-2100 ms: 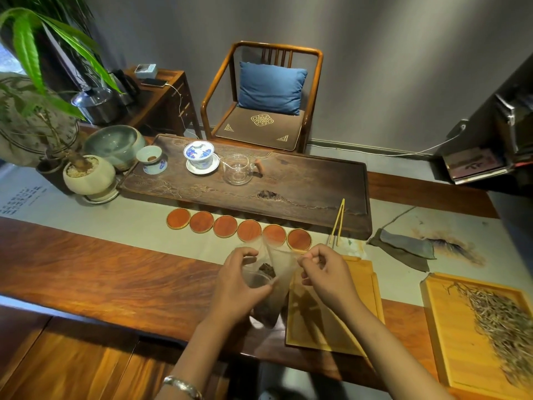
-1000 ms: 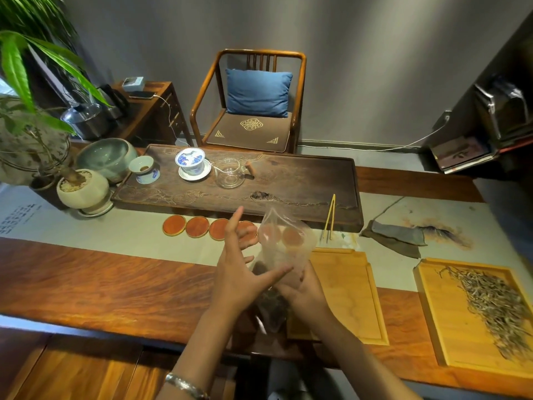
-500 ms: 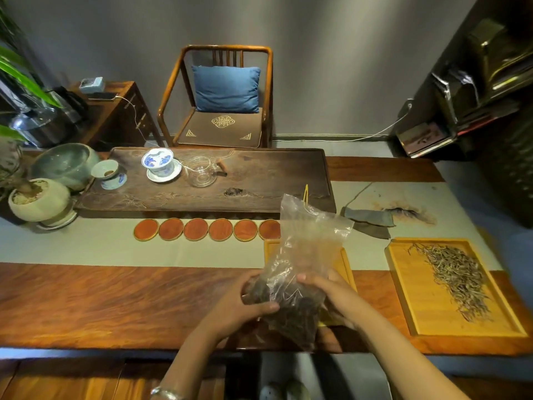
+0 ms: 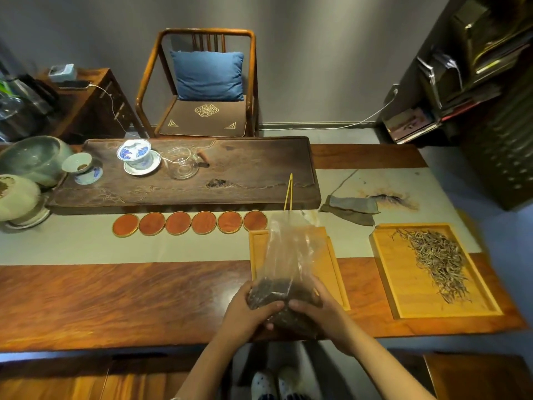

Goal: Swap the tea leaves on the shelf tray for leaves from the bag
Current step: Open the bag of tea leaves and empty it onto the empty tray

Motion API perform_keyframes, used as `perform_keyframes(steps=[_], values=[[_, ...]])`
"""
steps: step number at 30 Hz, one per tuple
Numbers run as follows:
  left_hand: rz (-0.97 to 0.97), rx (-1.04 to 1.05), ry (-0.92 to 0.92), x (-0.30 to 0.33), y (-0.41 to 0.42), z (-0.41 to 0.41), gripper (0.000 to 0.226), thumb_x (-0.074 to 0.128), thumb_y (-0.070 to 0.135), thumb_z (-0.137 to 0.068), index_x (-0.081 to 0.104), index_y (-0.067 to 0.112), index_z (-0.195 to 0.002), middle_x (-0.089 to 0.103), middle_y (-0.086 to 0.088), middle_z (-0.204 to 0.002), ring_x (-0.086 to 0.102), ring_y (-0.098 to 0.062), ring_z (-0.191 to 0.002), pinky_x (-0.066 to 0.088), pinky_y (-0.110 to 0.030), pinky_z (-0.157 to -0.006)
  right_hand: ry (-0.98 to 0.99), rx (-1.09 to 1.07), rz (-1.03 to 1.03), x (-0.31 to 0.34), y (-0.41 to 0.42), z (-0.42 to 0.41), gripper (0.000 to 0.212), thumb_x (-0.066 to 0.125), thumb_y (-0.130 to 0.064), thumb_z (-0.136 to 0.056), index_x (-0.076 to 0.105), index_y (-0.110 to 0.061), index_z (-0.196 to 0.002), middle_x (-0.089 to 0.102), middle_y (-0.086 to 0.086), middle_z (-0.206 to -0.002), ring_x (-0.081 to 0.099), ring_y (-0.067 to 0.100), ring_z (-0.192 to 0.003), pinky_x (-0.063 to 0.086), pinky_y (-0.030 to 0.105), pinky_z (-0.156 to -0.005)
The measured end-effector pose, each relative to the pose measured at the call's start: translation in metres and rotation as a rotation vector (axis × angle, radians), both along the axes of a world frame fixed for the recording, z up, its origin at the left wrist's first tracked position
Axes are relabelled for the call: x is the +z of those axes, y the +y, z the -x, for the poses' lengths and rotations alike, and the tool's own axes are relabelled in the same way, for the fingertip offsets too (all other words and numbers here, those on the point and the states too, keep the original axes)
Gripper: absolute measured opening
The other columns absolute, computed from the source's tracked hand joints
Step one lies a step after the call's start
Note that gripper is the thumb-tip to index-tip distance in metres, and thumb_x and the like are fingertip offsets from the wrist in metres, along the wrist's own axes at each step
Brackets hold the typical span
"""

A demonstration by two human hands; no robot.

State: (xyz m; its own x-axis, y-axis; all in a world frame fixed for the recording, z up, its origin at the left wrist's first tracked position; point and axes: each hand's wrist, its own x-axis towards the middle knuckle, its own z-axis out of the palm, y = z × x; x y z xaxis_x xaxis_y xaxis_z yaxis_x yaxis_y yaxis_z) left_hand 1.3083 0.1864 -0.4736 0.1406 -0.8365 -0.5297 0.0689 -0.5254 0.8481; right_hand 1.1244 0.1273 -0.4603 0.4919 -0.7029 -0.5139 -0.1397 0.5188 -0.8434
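A clear plastic bag point(image 4: 288, 255) with dark tea leaves in its bottom is held upright over the near end of a bare bamboo tray point(image 4: 328, 255). My left hand point(image 4: 248, 310) grips the bag's leaf-filled bottom from the left. From the right, my right hand point(image 4: 320, 310) clasps the same part. The bag's open top stands loose above the tray. A second bamboo tray point(image 4: 386, 272) to the right carries a strip of pale, thin tea leaves point(image 4: 438, 261).
A dark wooden tea board point(image 4: 253, 174) holds a blue-and-white gaiwan point(image 4: 135, 153) and a glass pitcher point(image 4: 180, 163). Several round orange coasters point(image 4: 178, 223) line its front edge. Yellow tongs point(image 4: 288, 192) and a grey cloth point(image 4: 352, 207) lie nearby. Pots stand at the far left.
Both hands slid from the bag's mouth down to its leaf-filled bottom, and the bag now stands upright over the bare tray. My view has shifted to the right.
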Motion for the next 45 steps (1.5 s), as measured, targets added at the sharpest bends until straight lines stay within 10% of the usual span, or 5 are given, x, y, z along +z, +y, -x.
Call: perform_keyframes(steps=[9, 17, 30, 45], values=[[-0.065, -0.061, -0.059, -0.007, -0.006, 0.005, 0.049, 0.080, 0.037, -0.072, 0.059, 0.014, -0.109, 0.074, -0.006, -0.082, 0.051, -0.012, -0.039, 0.045, -0.024, -0.043, 0.186, 0.010, 0.074, -0.002, 0.003, 0.002, 0.056, 0.074, -0.024, -0.080, 0.042, -0.030, -0.125, 0.063, -0.008, -0.112, 0.070, 0.011, -0.086, 0.050, 0.024, -0.043], [-0.102, -0.058, -0.073, -0.012, -0.012, 0.004, 0.035, 0.068, 0.046, -0.082, 0.056, 0.019, -0.099, 0.069, 0.004, -0.058, 0.051, -0.011, -0.036, 0.042, -0.020, -0.042, 0.273, 0.000, 0.031, 0.001, -0.012, 0.009, 0.064, 0.078, -0.039, -0.071, 0.041, -0.035, -0.124, 0.062, -0.009, -0.104, 0.069, 0.012, -0.077, 0.053, 0.024, -0.050], [-0.120, -0.001, -0.024, -0.012, -0.016, 0.007, 0.051, 0.073, 0.055, -0.063, 0.057, 0.021, -0.099, 0.070, -0.008, -0.102, 0.068, -0.020, -0.054, 0.055, -0.034, -0.055, 0.228, 0.002, 0.062, 0.006, -0.018, 0.013, 0.058, 0.077, -0.031, -0.074, 0.040, -0.032, -0.118, 0.062, -0.009, -0.101, 0.067, -0.005, -0.075, 0.052, 0.015, -0.052], [-0.093, -0.044, -0.218, 0.017, -0.025, 0.012, 0.037, 0.066, 0.047, -0.083, 0.065, 0.014, -0.100, 0.073, -0.004, -0.098, 0.070, -0.017, -0.087, 0.056, -0.039, -0.084, 0.433, 0.015, 0.239, 0.013, -0.028, 0.014, 0.040, 0.059, -0.040, -0.090, 0.060, -0.001, -0.097, 0.058, 0.002, -0.058, 0.047, 0.005, -0.034, 0.034, 0.015, -0.033]])
